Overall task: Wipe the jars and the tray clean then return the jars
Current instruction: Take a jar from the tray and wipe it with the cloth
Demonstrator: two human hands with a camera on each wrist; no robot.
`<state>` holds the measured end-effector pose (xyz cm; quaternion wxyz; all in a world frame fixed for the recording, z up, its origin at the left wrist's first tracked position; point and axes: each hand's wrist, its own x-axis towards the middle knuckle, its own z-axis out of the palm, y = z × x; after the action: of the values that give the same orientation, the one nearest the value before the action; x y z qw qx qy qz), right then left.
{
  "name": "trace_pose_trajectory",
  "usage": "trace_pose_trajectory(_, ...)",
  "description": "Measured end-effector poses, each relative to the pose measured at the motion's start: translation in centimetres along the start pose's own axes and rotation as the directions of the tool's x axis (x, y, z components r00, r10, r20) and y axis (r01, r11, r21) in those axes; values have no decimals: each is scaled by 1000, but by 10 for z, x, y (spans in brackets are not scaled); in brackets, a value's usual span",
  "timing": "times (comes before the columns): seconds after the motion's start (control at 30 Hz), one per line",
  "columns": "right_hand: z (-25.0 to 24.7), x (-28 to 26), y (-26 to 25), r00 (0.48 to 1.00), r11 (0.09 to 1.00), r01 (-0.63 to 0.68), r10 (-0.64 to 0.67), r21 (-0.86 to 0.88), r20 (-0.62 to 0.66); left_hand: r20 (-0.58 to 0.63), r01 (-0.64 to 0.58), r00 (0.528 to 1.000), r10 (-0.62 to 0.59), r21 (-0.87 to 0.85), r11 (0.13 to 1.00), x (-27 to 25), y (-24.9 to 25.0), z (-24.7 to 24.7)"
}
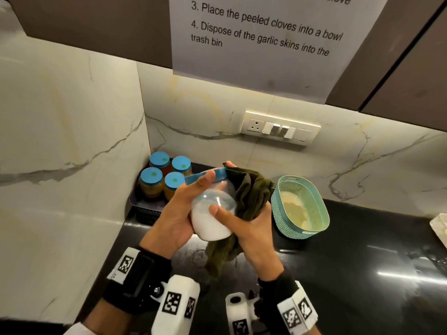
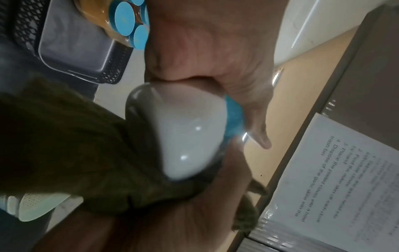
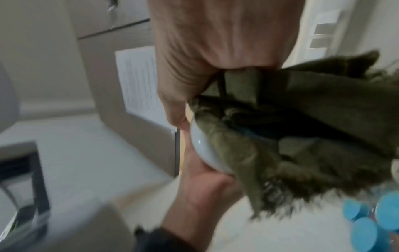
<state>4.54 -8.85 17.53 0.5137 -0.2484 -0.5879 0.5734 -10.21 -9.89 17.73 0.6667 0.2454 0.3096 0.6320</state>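
The left hand grips the smooth, slippery, breakable salt jar round its belly while the right hand clutches the soft green cloth against it.

Hanging from the cabinet: a paper sheet reading "3. Place the peeled cloves into a bowl" and "4. Dispose of the garlic skins into the trash bin"; top line cut off, showing only "clove". Showing nothing else readable.
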Motion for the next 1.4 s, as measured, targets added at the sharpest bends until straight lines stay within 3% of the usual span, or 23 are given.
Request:
trace_pose_trajectory(0.13,8,-12,8,973,944,232,-224,-235,61,-38,-37,999,36,-39,999,2,-4,-5)
trace_pose_trajectory(0.33,-1,6,8,1000,1000,-7,7,28,-28,-75,-87,993,91,47,995,5,-7,0)
trace_pose_trajectory(0.47,4,-12,11,991,990,134,-132,-53,34,-83,-80,993,80,9,997,7,-8,-5)
trace_pose_trajectory(0.6,-5,10,14,1000,1000,8,-7,31,-20,-111,-87,990,89,27,996,8,-14,-2)
trace_pose_trajectory(0.7,3,-3,18,991,979,136,-132,-149,33,-168,-52,984,53,14,999,13,-8,-5)
trace_pose_trajectory(0.77,3,-5,22,984,976,176,-173,-129,32,-205,-65,976,75,52,996,14,-10,-6)
trace_pose_trajectory(0.9,2,6,21,998,1000,-9,10,12,-62,-256,-118,958,129,58,991,10,-17,-2)
trace_pose_trajectory(1.03,9,-11,23,990,955,141,-140,-261,24,-235,-124,962,138,73,990,12,-7,2)
trace_pose_trajectory(1.13,4,-5,20,999,980,-16,8,-197,-45,-269,-115,952,145,125,985,7,-9,4)
trace_pose_trajectory(1.23,-6,3,6,987,988,-124,113,-90,-114,-173,-63,981,88,146,987,4,2,0)
trace_pose_trajectory(1.4,-3,4,8,983,965,-181,185,188,-4,54,10,998,-17,119,993,2,16,-4)
